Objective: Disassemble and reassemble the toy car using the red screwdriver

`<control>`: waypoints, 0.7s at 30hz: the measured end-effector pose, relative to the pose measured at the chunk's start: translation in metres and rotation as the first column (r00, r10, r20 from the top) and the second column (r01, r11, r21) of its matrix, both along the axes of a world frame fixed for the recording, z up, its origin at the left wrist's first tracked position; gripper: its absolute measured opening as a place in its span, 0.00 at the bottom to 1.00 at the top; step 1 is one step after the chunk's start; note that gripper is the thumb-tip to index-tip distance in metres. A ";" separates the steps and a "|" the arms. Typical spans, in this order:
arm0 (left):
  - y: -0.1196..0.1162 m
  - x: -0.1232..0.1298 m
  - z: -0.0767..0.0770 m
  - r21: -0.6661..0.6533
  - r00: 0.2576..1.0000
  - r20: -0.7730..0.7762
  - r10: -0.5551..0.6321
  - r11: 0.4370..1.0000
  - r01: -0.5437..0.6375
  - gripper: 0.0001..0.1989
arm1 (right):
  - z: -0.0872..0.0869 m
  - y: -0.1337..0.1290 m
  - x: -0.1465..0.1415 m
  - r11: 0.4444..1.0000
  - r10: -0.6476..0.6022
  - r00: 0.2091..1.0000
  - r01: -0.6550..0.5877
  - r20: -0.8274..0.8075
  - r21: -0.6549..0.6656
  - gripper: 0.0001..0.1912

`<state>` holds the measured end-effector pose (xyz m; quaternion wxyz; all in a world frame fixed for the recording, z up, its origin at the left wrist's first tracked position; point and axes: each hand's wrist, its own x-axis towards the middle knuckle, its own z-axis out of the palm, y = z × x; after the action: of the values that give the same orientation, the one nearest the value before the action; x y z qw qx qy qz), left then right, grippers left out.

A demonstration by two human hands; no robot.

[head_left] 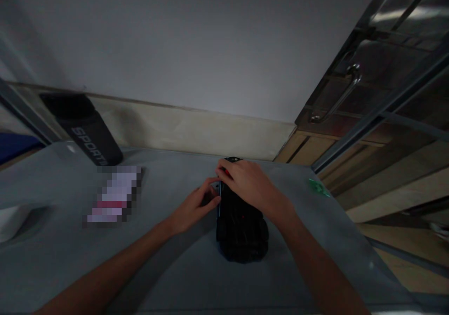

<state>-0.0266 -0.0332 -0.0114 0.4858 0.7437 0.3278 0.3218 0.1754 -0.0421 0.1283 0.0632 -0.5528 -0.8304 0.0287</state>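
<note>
A dark toy car (242, 238) lies upside down on the grey table, its black underside and wheels facing up and a blue edge along its left side. Over the car's far end bends my right hand (249, 184), fingers closed in a pinch near a small red part (227, 171). What these fingertips hold is hidden. My left hand (194, 205) is at the car's left side, with thumb and forefinger curled against its edge, gripping it lightly.
A black bottle (86, 130) marked "SPORT" stands at the back left, with a blurred-out phone-like object (114, 193) in front. A white object (12, 221) sits at the left edge. Green crinkled wrapper (318, 187) lies right. A wall (196, 128) borders the table's back.
</note>
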 end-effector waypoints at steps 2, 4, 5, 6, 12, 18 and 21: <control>0.000 0.000 -0.001 0.000 1.000 -0.015 0.009 1.000 -0.009 0.27 | 0.002 0.004 -0.002 1.000 0.003 1.000 -0.002 0.019 -0.017 0.12; 0.000 0.000 -0.001 -0.005 1.000 -0.027 0.015 1.000 -0.015 0.27 | 0.001 0.007 0.001 0.998 0.039 0.999 -0.040 -0.028 -0.041 0.10; 0.000 0.000 0.000 -0.007 0.999 -0.028 0.016 1.000 -0.017 0.26 | 0.001 0.007 0.003 0.997 0.061 0.996 -0.064 -0.068 -0.052 0.09; 0.000 0.000 0.000 -0.010 1.000 -0.027 0.015 1.000 -0.016 0.26 | 0.000 0.008 0.005 0.994 0.078 0.991 -0.086 -0.108 -0.066 0.09; -0.002 0.000 0.004 -0.036 1.000 -0.016 -0.001 0.999 0.001 0.21 | 0.001 0.006 0.011 0.988 0.071 0.975 -0.098 -0.210 -0.122 0.04; -0.002 -0.001 0.006 -0.024 1.000 -0.014 -0.011 1.000 0.011 0.27 | 0.005 0.008 0.009 0.993 0.044 0.996 -0.052 -0.077 -0.106 0.10; -0.002 -0.001 0.006 -0.025 1.000 -0.012 -0.020 0.999 0.020 0.26 | 0.005 0.007 0.011 0.985 0.071 0.991 -0.087 -0.113 -0.147 0.06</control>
<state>-0.0274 -0.0347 -0.0052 0.4963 0.7427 0.3272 0.3083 0.1865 -0.0346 0.1332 0.0642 -0.5203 -0.8426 0.1237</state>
